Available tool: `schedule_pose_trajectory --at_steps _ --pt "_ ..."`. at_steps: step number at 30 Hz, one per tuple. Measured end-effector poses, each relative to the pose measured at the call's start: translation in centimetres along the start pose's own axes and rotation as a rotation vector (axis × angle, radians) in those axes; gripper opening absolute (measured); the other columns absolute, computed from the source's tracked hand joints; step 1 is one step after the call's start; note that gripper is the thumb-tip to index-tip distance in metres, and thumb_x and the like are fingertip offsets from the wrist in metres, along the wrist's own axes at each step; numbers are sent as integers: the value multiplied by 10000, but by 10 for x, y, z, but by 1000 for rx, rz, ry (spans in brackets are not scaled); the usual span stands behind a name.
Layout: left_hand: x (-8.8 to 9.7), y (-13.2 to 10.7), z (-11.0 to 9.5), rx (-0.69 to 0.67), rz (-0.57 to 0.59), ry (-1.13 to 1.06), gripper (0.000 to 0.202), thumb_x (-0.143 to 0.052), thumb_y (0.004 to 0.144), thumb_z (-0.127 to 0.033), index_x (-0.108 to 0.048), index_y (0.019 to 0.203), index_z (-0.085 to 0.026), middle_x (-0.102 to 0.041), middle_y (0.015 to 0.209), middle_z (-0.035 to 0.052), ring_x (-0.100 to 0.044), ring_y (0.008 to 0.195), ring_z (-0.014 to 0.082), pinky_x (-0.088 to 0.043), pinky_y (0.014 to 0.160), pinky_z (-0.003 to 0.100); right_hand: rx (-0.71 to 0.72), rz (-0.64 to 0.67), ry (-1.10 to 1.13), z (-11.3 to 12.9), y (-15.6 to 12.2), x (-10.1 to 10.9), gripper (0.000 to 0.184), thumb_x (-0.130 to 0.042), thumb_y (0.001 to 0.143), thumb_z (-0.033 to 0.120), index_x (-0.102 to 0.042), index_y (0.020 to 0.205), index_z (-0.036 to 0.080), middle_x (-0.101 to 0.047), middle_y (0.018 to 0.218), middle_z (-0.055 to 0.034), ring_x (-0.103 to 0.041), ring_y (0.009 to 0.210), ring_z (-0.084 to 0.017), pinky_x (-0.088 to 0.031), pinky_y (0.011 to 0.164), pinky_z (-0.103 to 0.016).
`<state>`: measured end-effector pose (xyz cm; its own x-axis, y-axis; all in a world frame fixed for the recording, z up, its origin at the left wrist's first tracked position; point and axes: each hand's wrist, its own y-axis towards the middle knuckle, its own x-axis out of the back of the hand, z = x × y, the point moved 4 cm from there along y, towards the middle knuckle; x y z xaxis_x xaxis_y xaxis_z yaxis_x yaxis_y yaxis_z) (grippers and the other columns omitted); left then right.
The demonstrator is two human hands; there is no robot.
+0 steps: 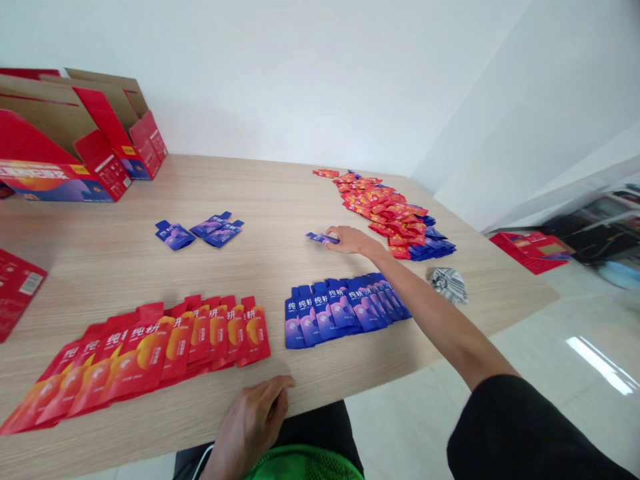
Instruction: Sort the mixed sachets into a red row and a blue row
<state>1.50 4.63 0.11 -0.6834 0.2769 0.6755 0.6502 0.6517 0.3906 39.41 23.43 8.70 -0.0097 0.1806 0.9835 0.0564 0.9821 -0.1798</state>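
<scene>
Two bare hands are showing, w/ the left hand [250, 420] sitting nearest, at the front edge of the pale wood-grain table [280, 207]; its fingers [280, 387] are curling loosely over the rim, gripping nothing, palm side not showing. Just beyond it, a fanned row of red-and-orange foil sachets [150, 353] is lying overlapped, stretching from the near left corner toward mid-table. Beside that, to the right and slightly apart, a tighter overlapping row of blue-purple foil sachets [340, 310] is lying flat.

Further out, the right arm is stretching across the blue row, and the right hand [350, 239] is resting palm-down on the table w/ its fingertips [329, 241] pressing on a single small blue sachet [320, 237]. That sachet is lying flat on the wood, approx mid-table, between the blue row and the far pile; can't tell if it's being pinched or only touched.

Right of the forearm, near the table's edge, a crumpled grey-and-white wrapper [449, 284] is sitting. Past the hand, a loose mixed heap of small red and blue sachets [395, 217] is spreading along the right side. Over on the left, three stray blue-purple sachets [200, 232] are lying near one another, and at the far left, open red-printed cardboard display cartons [75, 140] are standing by the white wall.
</scene>
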Motion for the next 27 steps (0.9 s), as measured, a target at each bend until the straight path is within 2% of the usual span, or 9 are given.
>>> schedule_pose_trajectory --at_steps 3,6,9,11,16,23,27 --pt "-1 1 1 -11 6 -29 262 -466 1067 -210 -724 1072 -259 -839 902 -1 -823 740 146 -642 722 180 -110 -136 127 2 -64 -3 578 -588 1035 535 -562 1501 194 -748 1293 -161 -728 1111 -298 -517 945 -346" --pt "-2 1 4 -22 8 -54 251 -478 1063 -211 -726 1070 -254 -839 900 4 -824 743 146 -643 726 178 -249 -246 207 17 -131 -14 563 -629 1003 541 -585 1462 218 -750 1224 -139 -727 1067 -295 -521 924 -349" --pt "-3 0 5 -40 -3 -52 254 -475 1081 -236 -728 1076 -251 -839 897 5 -822 736 143 -637 723 169 -402 -261 227 42 -179 -29 556 -629 991 558 -593 1446 241 -729 1245 -137 -720 1089 -313 -532 917 -372" --pt "-2 1 4 -56 -10 -43 265 -463 1101 -270 -727 1080 -248 -838 900 10 -823 739 144 -636 731 168 -486 -228 232 59 -197 -37 558 -626 988 567 -596 1450 257 -710 1285 -142 -721 1089 -325 -543 903 -391" --pt "-1 1 3 -63 7 -49 293 -436 1127 -310 -719 1088 -244 -828 883 5 -817 730 133 -628 711 158 -534 -137 224 83 -206 -46 515 -579 1014 560 -636 1416 244 -674 1327 -166 -734 1035 -331 -568 858 -428" --pt "-7 -4 11 5 35 -46 269 -464 1100 -294 -728 1089 -242 -830 904 25 -823 775 155 -647 755 193 -533 -93 159 88 -202 -50 506 -556 1033 582 -649 1391 236 -642 1346 -190 -741 1018 -325 -578 830 -422" --pt "-5 -2 8 -29 5 -56 260 -460 1105 -290 -716 1091 -247 -825 882 9 -817 734 142 -636 721 173 -512 -107 153 88 -200 -52 504 -561 1035 579 -643 1395 236 -610 1431 -203 -730 1067 -332 -581 843 -434"
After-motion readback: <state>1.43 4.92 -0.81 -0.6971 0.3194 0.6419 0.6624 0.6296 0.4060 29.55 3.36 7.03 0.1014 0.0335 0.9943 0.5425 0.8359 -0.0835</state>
